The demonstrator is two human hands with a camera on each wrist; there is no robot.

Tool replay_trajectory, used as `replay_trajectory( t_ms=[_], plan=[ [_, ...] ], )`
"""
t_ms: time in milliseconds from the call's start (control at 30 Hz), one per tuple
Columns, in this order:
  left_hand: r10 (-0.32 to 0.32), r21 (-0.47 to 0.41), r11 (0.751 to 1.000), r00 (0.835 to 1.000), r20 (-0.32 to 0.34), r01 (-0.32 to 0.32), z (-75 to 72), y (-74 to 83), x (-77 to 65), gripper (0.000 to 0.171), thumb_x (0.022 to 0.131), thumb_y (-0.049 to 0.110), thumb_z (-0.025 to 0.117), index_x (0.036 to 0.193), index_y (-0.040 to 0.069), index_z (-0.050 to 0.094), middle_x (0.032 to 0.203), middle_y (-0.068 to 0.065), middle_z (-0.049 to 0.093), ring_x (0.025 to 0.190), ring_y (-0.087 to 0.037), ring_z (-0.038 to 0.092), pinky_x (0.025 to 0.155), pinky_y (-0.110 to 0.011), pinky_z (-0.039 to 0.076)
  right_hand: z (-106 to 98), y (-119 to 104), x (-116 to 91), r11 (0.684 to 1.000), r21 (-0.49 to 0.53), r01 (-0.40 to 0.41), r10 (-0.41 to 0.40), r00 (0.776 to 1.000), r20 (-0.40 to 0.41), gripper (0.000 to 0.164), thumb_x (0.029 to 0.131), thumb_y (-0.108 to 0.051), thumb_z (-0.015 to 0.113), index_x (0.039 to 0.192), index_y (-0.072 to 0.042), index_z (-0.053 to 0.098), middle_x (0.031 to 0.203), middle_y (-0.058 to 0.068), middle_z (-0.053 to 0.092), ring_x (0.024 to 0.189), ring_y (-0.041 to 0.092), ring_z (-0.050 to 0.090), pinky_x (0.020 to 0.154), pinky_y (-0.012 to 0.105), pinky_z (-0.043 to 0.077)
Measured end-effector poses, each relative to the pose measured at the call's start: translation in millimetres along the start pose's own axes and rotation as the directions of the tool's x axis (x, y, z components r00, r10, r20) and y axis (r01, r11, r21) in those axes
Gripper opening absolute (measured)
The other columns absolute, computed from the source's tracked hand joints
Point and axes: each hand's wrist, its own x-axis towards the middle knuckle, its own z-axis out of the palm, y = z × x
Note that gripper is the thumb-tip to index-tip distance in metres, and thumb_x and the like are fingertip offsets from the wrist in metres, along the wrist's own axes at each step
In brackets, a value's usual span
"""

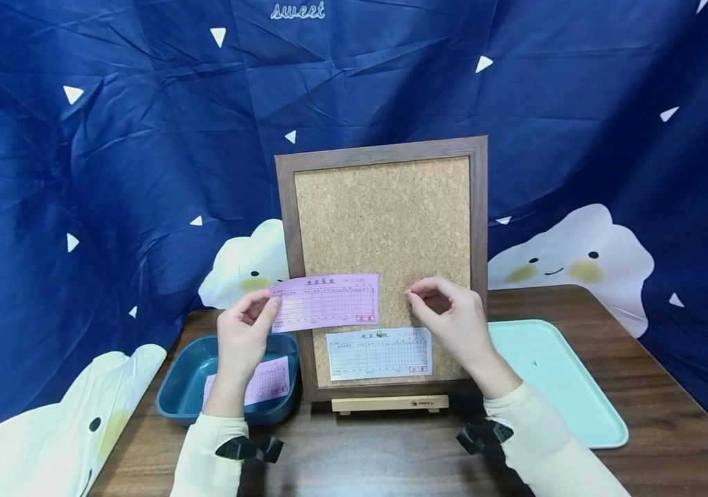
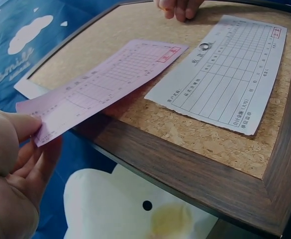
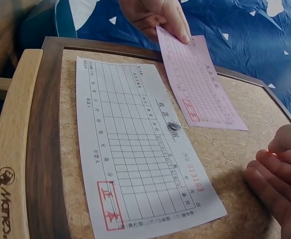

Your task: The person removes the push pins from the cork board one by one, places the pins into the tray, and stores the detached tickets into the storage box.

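Observation:
My left hand [image 1: 245,331] pinches the left end of a pink receipt slip [image 1: 329,301] between thumb and fingers. The slip's free end overlaps the lower left of a framed cork board [image 1: 385,221]. Below it, a white receipt slip [image 1: 379,355] is on the cork, with a round clear pin head [image 2: 205,47] at its printed heading. Over the board's right side, my right hand [image 1: 450,314] brings thumb and index fingertip together on a small orange thing [image 2: 164,8], mostly hidden by the fingers.
Left of the board stands a dark teal tub [image 1: 170,386] with another pink slip [image 1: 270,381] inside. A mint tray [image 1: 559,386] lies to the right, bearing a tiny dark item [image 1: 534,363]. A wooden stand [image 1: 389,404] holds the board's lower edge. Blue cloth [image 1: 143,172] hangs behind.

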Motion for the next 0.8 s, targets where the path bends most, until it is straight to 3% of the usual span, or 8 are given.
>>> replay_trajectory(
  t_ms=[267,800],
  plan=[
    [-0.041,-0.005,0.999,0.999,-0.026,0.04,-2.6,1.0,-1.2,0.017,0.102,0.005,0.074,0.114,-0.006,0.077,0.091,0.014,0.074,0.078,-0.005,0.066,0.07,-0.015,0.055,-6,3,-3,1.0,0.027,-0.012,0.013,1.0,-0.004,0.012,0.091,0.006,0.08,0.097,-0.004,0.08,0.09,0.009,0.081,0.081,-0.001,0.07,0.076,0.011,0.056],
    [0.003,-0.023,1.0,0.997,-0.076,-0.005,-9.0,1.7,-0.5,0.018,0.101,0.0,0.073,0.114,-0.012,0.075,0.092,0.019,0.075,0.08,0.0,0.07,0.073,-0.013,0.059,-16,6,-4,0.999,0.026,-0.024,0.025,1.0,-0.014,0.012,0.09,0.009,0.079,0.098,0.0,0.079,0.09,0.012,0.081,0.083,-0.008,0.068,0.077,0.008,0.055]
  ],
)
